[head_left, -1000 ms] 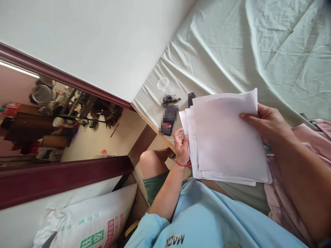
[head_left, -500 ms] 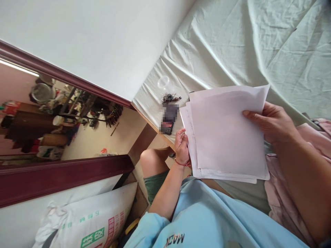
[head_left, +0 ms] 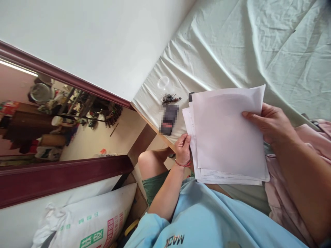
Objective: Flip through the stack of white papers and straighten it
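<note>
Holding a stack of papers over the lap, the person has both hands on it, one at either side. The right hand has its grip closed on the right edge, thumb laid flat on the blank top sheet and the fingers tucked behind. The left hand, with a red bracelet at its wrist, pinches the left edge of the lower sheets between thumb and finger. The sheets are not squared up: printed ones peek out below the top sheet along its left side and bottom. Beyond the papers spreads a bed with a wrinkled pale green sheet. Near its edge, to the left of the stack, lie a dark device, partly blurred out, a bunch of keys just past it, and a clear round container beyond the keys. A small black object shows partly from behind the papers' upper left corner. Pink cloth lies by the right forearm, and a white printed sack stands at the lower left.
</note>
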Available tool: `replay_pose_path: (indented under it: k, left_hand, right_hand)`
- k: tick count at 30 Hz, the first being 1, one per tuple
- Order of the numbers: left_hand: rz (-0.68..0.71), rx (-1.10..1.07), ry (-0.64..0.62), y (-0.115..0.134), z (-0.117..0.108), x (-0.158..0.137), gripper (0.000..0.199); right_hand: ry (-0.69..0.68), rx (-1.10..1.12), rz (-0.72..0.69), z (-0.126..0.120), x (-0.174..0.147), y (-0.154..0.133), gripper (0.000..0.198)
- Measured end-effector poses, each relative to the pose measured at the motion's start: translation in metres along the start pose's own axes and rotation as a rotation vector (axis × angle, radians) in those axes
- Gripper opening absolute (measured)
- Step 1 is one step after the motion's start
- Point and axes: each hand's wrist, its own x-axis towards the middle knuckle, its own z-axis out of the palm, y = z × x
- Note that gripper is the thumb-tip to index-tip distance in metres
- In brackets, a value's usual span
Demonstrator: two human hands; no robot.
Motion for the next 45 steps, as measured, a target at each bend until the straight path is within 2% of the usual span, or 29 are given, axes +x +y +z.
replay_pose_path:
  k: [6, 11, 13, 16, 20, 27, 32, 36, 41, 45]
  left_hand:
    - [-0.037, 0.026, 0.008, 0.002, 0.001, 0.003, 0.045]
    - [-0.076, -0.009, 0.012, 0.003, 0.004, 0.002, 0.051]
    - [-0.086, -0.017, 0.007, 0.002, 0.004, 0.002, 0.053]
    - [-0.054, -0.002, -0.006, 0.003, 0.003, 0.002, 0.052]
    - [0.068, 0.125, -0.018, 0.004, 0.000, 0.001, 0.046]
    - [0.192, 0.322, -0.004, 0.009, 0.002, -0.001, 0.049]
    - [0.190, 0.317, 0.020, 0.008, 0.003, -0.001, 0.046]
    - [0.167, 0.228, 0.023, 0.007, 0.005, -0.001, 0.045]
    - [0.090, 0.131, -0.009, 0.009, 0.008, -0.001, 0.055]
    - [0.086, 0.103, 0.005, 0.010, 0.008, -0.001, 0.059]
  right_hand:
    - [-0.038, -0.308, -0.128, -0.007, 0.006, 0.009, 0.048]
    - [0.030, -0.672, -0.137, -0.008, 0.006, 0.005, 0.039]
    - [0.038, -0.749, -0.148, -0.007, 0.006, 0.003, 0.036]
    - [0.050, -0.789, -0.175, -0.006, 0.006, 0.003, 0.037]
    - [0.090, -0.823, -0.191, -0.004, 0.005, 0.003, 0.033]
    - [0.137, -0.821, -0.152, -0.005, 0.006, -0.001, 0.030]
    - [0.178, -0.816, -0.195, -0.010, 0.007, -0.004, 0.025]
    - [0.236, -0.811, -0.203, -0.011, 0.007, -0.005, 0.017]
    - [0.245, -0.765, -0.249, -0.018, 0.012, 0.001, 0.015]
    - [0.245, -0.779, -0.228, -0.022, 0.017, 0.005, 0.012]
